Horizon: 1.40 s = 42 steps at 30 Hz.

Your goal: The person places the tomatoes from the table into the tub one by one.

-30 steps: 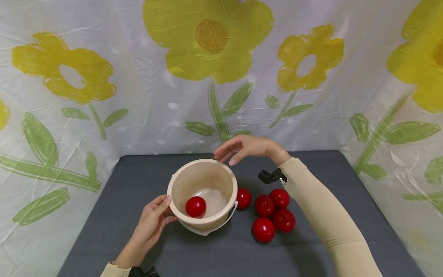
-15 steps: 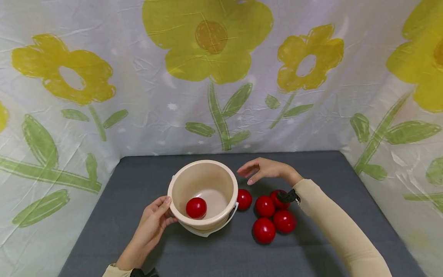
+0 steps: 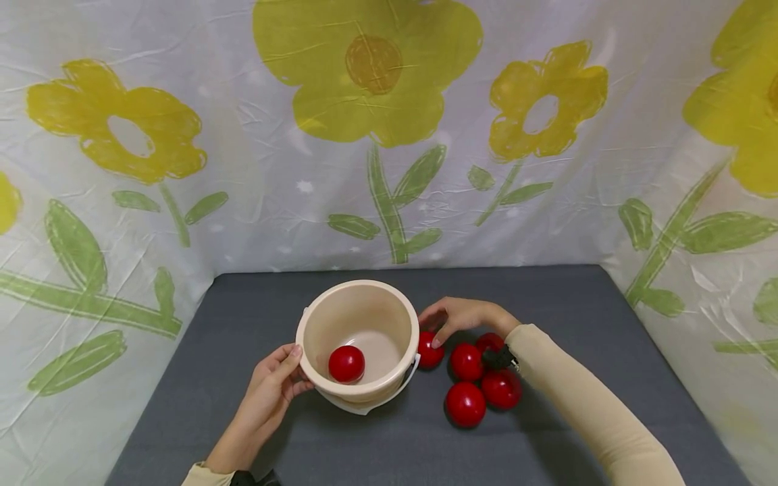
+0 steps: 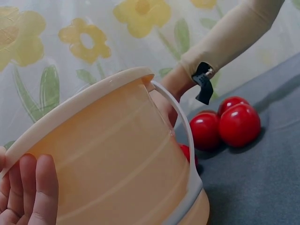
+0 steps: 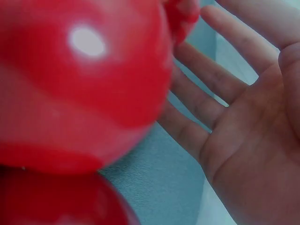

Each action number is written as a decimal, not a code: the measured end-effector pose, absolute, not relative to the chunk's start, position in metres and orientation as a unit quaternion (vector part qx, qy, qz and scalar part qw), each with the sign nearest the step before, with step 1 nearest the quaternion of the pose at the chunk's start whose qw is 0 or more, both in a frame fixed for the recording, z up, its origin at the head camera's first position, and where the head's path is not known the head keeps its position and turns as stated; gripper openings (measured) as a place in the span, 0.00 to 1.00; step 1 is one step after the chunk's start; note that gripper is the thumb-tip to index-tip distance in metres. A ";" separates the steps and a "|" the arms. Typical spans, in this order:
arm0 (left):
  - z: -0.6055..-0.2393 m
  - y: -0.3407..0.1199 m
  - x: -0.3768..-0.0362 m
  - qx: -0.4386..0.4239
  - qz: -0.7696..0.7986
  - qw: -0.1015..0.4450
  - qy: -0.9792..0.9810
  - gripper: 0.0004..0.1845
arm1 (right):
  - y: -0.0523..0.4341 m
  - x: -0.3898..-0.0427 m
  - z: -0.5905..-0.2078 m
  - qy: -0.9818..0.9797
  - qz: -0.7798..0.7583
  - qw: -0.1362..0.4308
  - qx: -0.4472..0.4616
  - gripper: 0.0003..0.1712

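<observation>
A beige bucket (image 3: 389,317) with a white handle stands on the table, tipped a little. My left hand (image 3: 264,395) pinches its left rim, thumb on top and fingers (image 4: 45,187) underneath. One shiny red ball (image 3: 346,365) lies inside on the bottom. To the right of the bucket, my right hand (image 3: 464,314) reaches over another red ball (image 3: 429,354), with its thumb at the ball's upper side. In the right wrist view, that hand's fingers (image 5: 211,77) are spread and fairly straight; a large red ball in front hides part of them.
Several more red balls (image 3: 465,404) sit in a cluster right of the bucket, below my right wrist. A dark grey cloth (image 3: 365,452) covers the table. Behind it hangs a white curtain (image 3: 255,223) with yellow flowers.
My right hand has moved from the bucket's far rim, rightward and down to the red ball beside the bucket. My left hand and the bucket have stayed in place.
</observation>
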<state>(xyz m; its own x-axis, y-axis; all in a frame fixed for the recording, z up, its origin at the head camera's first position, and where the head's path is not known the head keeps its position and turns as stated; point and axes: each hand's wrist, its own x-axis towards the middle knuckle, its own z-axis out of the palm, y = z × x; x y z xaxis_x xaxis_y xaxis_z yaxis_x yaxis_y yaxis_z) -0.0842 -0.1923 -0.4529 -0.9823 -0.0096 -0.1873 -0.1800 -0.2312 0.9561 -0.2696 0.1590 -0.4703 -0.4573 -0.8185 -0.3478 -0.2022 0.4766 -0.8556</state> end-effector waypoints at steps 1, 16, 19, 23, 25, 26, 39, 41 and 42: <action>-0.453 -0.192 -0.084 -0.076 0.782 0.053 0.617 0.08 | 0.158 -0.269 -0.472 0.762 -0.385 0.399 -0.336 0.31; -0.455 -0.184 -0.081 -0.077 0.807 0.022 0.585 0.07 | 0.159 -0.262 -0.477 0.762 -0.390 0.390 -0.338 0.29; -0.454 -0.183 -0.080 -0.072 0.812 0.021 0.579 0.06 | 0.162 -0.263 -0.476 0.757 -0.405 0.388 -0.335 0.29; -0.456 -0.184 -0.081 -0.066 0.815 0.022 0.575 0.06 | 0.169 -0.267 -0.465 0.760 -0.422 0.369 -0.329 0.30; -0.457 -0.185 -0.081 -0.065 0.816 0.023 0.574 0.06 | 0.173 -0.271 -0.455 0.764 -0.427 0.353 -0.330 0.31; -0.457 -0.186 -0.081 -0.066 0.816 0.024 0.574 0.05 | 0.175 -0.272 -0.449 0.766 -0.428 0.346 -0.330 0.31; -0.456 -0.187 -0.082 -0.073 0.807 0.009 0.586 0.04 | 0.183 -0.287 -0.379 0.791 -0.439 0.305 -0.298 0.34; -0.453 -0.186 -0.082 -0.082 0.794 0.001 0.602 0.05 | 0.181 -0.287 -0.373 0.793 -0.435 0.299 -0.302 0.34; -0.452 -0.185 -0.082 -0.090 0.785 -0.004 0.613 0.06 | 0.180 -0.287 -0.371 0.794 -0.434 0.298 -0.306 0.34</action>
